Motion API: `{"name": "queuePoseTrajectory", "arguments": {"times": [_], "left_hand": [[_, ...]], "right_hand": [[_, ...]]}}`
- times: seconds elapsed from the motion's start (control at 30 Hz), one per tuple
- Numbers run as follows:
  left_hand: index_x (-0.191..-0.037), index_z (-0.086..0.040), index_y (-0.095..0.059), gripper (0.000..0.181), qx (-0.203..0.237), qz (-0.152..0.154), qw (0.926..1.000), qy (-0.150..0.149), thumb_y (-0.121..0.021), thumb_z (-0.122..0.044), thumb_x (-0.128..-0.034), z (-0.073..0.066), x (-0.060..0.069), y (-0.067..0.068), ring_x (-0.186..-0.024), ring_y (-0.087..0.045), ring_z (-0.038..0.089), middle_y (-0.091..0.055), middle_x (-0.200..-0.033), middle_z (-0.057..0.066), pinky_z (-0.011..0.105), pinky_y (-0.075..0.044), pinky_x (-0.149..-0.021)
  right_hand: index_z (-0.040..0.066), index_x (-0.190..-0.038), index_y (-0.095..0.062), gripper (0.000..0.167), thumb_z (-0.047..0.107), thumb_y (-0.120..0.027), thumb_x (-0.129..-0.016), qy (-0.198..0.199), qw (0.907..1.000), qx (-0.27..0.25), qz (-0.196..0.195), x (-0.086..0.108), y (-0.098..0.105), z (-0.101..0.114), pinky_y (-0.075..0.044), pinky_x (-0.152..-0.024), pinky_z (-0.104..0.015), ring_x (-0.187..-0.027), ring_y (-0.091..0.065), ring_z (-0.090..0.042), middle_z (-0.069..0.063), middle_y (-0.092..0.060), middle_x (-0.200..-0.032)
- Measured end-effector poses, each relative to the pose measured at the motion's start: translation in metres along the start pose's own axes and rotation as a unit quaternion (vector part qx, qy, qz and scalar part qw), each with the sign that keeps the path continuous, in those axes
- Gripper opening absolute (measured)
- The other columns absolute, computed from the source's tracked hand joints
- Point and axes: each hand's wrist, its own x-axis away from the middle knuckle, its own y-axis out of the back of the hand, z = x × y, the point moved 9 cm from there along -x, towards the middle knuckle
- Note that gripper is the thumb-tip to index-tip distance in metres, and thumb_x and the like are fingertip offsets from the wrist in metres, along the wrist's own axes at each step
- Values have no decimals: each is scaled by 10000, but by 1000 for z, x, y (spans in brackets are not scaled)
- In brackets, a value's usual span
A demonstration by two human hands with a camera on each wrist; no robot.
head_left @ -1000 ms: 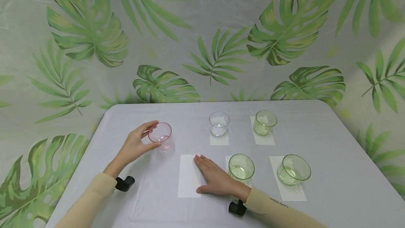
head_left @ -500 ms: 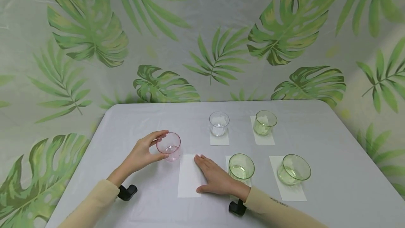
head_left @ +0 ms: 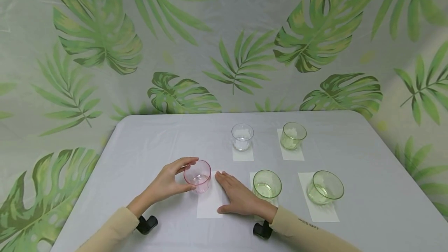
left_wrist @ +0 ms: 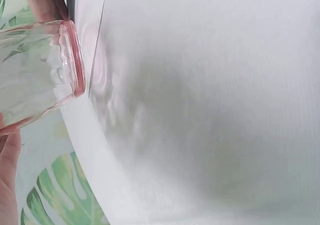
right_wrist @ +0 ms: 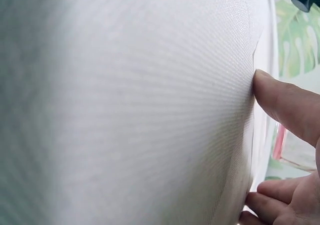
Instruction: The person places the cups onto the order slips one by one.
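My left hand [head_left: 167,184] grips a pink-rimmed clear glass [head_left: 202,182] by its side, thumb in front and fingers behind. The glass is over the far left part of a white sheet of paper [head_left: 208,207]. In the left wrist view, the pink base of the glass [left_wrist: 75,60] appears slightly off the surface. My right hand [head_left: 239,197] rests on the right part of this sheet, its fingers extended. In the right wrist view, the thumb [right_wrist: 290,105] and fingertips touch the surface, with the pink glass [right_wrist: 295,147] partly visible behind.
A green glass [head_left: 267,186] stands just beyond my right wrist. Another green glass [head_left: 324,189] is farther right. At the back stand a clear glass [head_left: 242,139] and a green glass [head_left: 293,137]. Each has white paper beneath it on the white-covered table [head_left: 147,135].
My left hand has carried the pink glass rightward and nearer, from beyond the sheet's left side to over its far left part. My right hand has stayed still.
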Motion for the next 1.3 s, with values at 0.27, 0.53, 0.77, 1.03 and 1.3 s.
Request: {"name": "queuePoseTrajectory", "arguments": {"times": [0.27, 0.53, 0.77, 1.03, 1.3], "left_hand": [[-1337, -10, -503, 723, 150, 166, 9995, -234, -847, -36, -702, -6, 1, -14, -1141, -543, 325, -563, -1265, 176, 355, -468, -967], [-1248, 135, -505, 679, 197, 225, 9970, -712, -836, 64, -659, -41, -4, -18, -1088, -548, 402, -563, -1209, 256, 461, -496, -899], [-1295, 61, -507, 729, 78, 302, 9967, -754, -869, -46, -670, -24, 0, -27, -1120, -555, 333, -564, -1249, 195, 406, -498, -921], [-1355, -30, -484, 756, -189, 420, 9962, -740, -859, -184, -717, -15, 2, -31, -1172, -533, 273, -538, -1308, 96, 400, -494, -936], [-1366, -21, -469, 793, -541, 397, 9942, -839, -869, -203, -706, -15, 3, -28, -1171, -532, 251, -530, -1319, 71, 366, -482, -952]], "right_hand": [[-58, -1474, -251, 956, 312, -792, -778, 17, 10000, -29, -33, 0, 0, -1, -191, -1145, -455, -1417, -183, -329, -182, -257, -1532], [-52, -1481, -232, 980, 336, -791, -775, 15, 10000, -6, -11, -1, -2, -1, -192, -1146, -454, -1419, -182, -321, -166, -265, -1532], [-77, -1469, -235, 964, 312, -788, -782, 124, 9999, -7, -16, -2, -2, 1, -193, -1144, -459, -1415, -187, -332, -191, -280, -1518], [-83, -1466, -235, 892, 247, -752, -818, 126, 9999, 6, -89, 0, 0, 1, -198, -1142, -463, -1413, -192, -341, -203, -284, -1512], [-89, -1454, -265, 774, 135, -687, -844, 124, 9993, -202, -281, 8, 3, 6, -219, -1129, -491, -1392, -220, -385, -220, -307, -1495]]}}
